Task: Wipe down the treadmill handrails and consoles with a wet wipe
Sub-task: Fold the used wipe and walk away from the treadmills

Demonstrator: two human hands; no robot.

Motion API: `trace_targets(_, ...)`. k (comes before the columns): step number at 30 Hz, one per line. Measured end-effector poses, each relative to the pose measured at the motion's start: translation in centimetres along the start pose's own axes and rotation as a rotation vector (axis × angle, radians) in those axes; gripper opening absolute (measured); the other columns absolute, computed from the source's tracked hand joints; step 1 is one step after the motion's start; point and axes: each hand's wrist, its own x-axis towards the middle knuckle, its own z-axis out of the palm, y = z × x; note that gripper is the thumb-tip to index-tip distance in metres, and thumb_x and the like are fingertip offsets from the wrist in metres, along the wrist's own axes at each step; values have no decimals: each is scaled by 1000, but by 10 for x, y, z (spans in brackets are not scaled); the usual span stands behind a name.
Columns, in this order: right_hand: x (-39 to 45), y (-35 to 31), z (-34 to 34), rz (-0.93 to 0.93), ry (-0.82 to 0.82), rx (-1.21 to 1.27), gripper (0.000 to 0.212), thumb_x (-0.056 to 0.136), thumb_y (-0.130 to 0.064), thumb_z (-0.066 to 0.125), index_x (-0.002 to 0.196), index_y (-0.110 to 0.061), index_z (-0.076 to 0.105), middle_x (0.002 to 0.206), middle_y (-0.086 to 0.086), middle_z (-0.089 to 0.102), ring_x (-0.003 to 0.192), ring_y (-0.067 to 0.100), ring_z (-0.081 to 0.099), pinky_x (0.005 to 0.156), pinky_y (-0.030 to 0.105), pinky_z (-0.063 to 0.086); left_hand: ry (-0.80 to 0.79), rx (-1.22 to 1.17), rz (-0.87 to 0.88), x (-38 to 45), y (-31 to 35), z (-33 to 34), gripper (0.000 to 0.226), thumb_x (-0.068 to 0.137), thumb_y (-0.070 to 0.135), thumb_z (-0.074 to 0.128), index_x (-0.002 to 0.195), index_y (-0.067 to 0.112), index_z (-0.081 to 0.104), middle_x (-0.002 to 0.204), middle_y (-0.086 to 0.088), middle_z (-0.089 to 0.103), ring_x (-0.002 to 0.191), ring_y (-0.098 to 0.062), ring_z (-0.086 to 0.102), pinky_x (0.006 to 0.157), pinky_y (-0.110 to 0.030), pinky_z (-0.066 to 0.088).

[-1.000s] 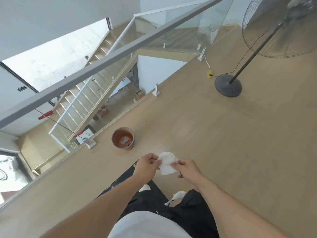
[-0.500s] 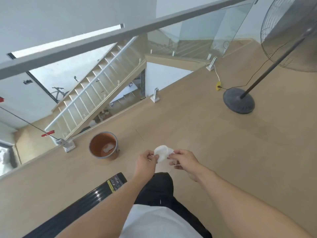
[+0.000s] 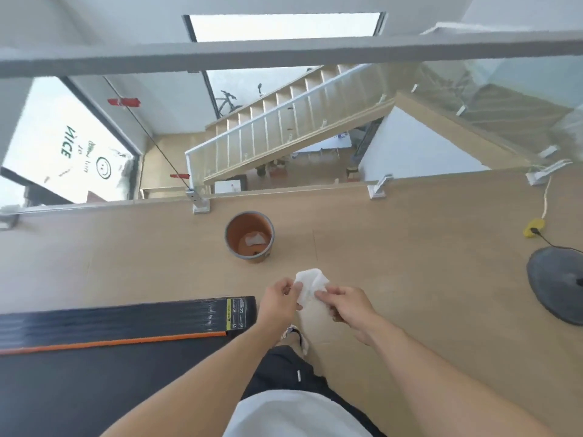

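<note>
White wipe (image 3: 310,287) pinched between left hand (image 3: 279,299) and right hand (image 3: 347,305), crumpled, long axis roughly upright, above wooden floor (image 3: 410,263), treadmill deck (image 3: 110,342) at left, bucket (image 3: 249,236) beyond.

Your wood floor (image 3: 410,263) carries a treadmill (image 3: 110,357), a bin (image 3: 249,236), a fan base (image 3: 556,287) and a yellow socket (image 3: 533,228).

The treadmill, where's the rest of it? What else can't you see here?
Head view only:
- Treadmill: handrails and consoles are out of frame; the left edge cuts off the deck.
- Fan base: cut off by the right edge.
- Wet wipe: partly covered by the left hand and right hand pinching it.
- Pot: the white scrap inside is too small to identify.
</note>
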Motion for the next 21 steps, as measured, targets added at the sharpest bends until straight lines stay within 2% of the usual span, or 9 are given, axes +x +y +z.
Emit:
trace_targets(3, 48, -41, 27, 39, -144, 12, 27, 96, -21, 70, 120, -11, 66, 102, 5, 76, 82, 19, 73, 75, 29, 58, 42, -79, -29, 40, 6, -21, 22, 98, 28, 61, 79, 19, 66, 70, 5, 68, 64, -9, 70, 73, -38, 55)
trace_targets(5, 75, -65, 47, 60, -227, -21, 27, 98, -32, 67, 116, -13, 70, 116, 6, 74, 99, 24, 74, 90, 37, 59, 93, -96, -38, 60, 12, -38, 25, 99, 24, 61, 75, 21, 66, 69, 7, 68, 61, -4, 68, 66, -28, 54)
trace_targets(7, 99, -84, 68, 76, -251, -75, 39, 94, -46, 68, 113, -13, 72, 114, 5, 74, 101, 27, 75, 93, 43, 59, 119, -100, -50, 75, 17, -54, 27, 100, 23, 60, 73, 25, 64, 70, 8, 69, 58, 0, 66, 59, -17, 47)
trace_targets(9, 126, -97, 87, 83, -231, -138, 42, 92, -51, 69, 108, -12, 73, 104, 5, 75, 94, 25, 76, 84, 40, 62, 143, -133, -81, 92, 17, -67, 25, 101, 26, 59, 76, 27, 64, 76, 6, 72, 60, -4, 67, 65, -22, 51)
trace_targets(11, 158, -106, 103, 75, -220, -186, 36, 92, -45, 71, 100, -10, 74, 92, 4, 74, 81, 22, 74, 72, 33, 61, 151, -167, -114, 112, 12, -77, 21, 102, 26, 58, 82, 25, 66, 86, -2, 76, 65, -8, 69, 73, -29, 53)
trace_targets(14, 216, -115, 127, 29, -283, -308, 23, 89, -34, 78, 92, -11, 77, 82, 2, 67, 72, 16, 60, 68, 26, 55, 131, -177, -144, 153, -1, -91, 15, 103, 24, 57, 97, 19, 69, 98, -7, 76, 77, -15, 70, 76, -25, 52)
trace_targets(16, 258, -116, 143, 29, -321, -364, 14, 89, -25, 80, 89, -11, 76, 77, 2, 68, 66, 12, 62, 66, 24, 55, 114, -159, -168, 184, -18, -97, 20, 103, 26, 56, 113, 16, 70, 104, -4, 75, 85, -15, 69, 77, -21, 50)
trace_targets(18, 301, -111, 159, 38, -302, -397, 10, 89, -15, 78, 85, -10, 71, 73, 4, 68, 60, 11, 62, 64, 25, 56, 135, -165, -222, 213, -37, -100, 28, 102, 28, 57, 128, 22, 65, 109, 5, 72, 95, -13, 68, 85, -23, 51)
trace_targets(21, 367, -91, 173, 83, -200, -427, 15, 88, -7, 76, 80, -11, 64, 68, 7, 67, 57, 16, 61, 74, 33, 61, 234, -210, -284, 249, -65, -96, 37, 101, 29, 57, 138, 29, 57, 115, 13, 66, 107, -12, 62, 94, -29, 48)
